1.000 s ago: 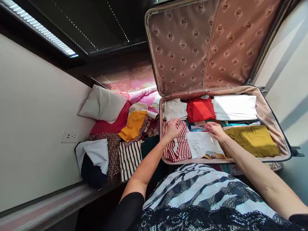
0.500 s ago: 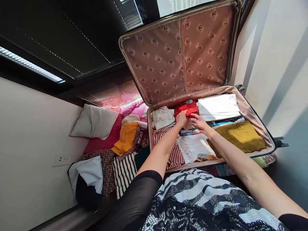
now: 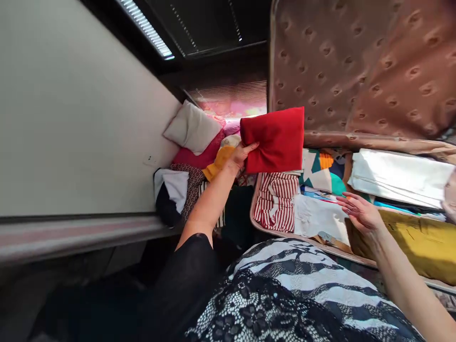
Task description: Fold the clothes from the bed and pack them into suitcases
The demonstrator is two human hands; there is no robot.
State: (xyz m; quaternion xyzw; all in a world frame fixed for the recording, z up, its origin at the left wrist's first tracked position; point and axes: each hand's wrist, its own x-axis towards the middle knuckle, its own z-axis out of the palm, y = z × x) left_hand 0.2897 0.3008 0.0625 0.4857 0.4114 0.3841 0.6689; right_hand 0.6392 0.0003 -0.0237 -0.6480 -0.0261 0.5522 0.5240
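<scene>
My left hand [image 3: 242, 156] grips a folded red garment [image 3: 276, 140] by its left edge, thumb on top, lifted above the suitcase's [image 3: 253, 209] left side. My right hand [image 3: 360, 211] hovers with fingers apart over a folded white garment [image 3: 320, 218] and holds nothing. Inside the suitcase, red-and-white striped clothing [image 3: 276, 202] lies front left. A patterned cloth in teal, orange and white [image 3: 320, 171] shows behind the white garment. Folded white cloth [image 3: 402, 178] sits back right, with mustard-coloured clothing [image 3: 420, 242] in front of it. The red garment hides the back left corner.
Left of the suitcase, a yellow garment [image 3: 218, 164], a grey pillow [image 3: 193, 127], a white-and-black garment [image 3: 174, 187] and a dark green cloth [image 3: 240, 211] lie on patterned fabric. The suitcase's raised lid [image 3: 331, 61] stands behind. A wall [image 3: 78, 118] bounds the left side.
My left hand has taken the folded red garment out of the suitcase and carried it up and left, uncovering the patterned cloth. My right hand has drawn back toward me. The view has turned left.
</scene>
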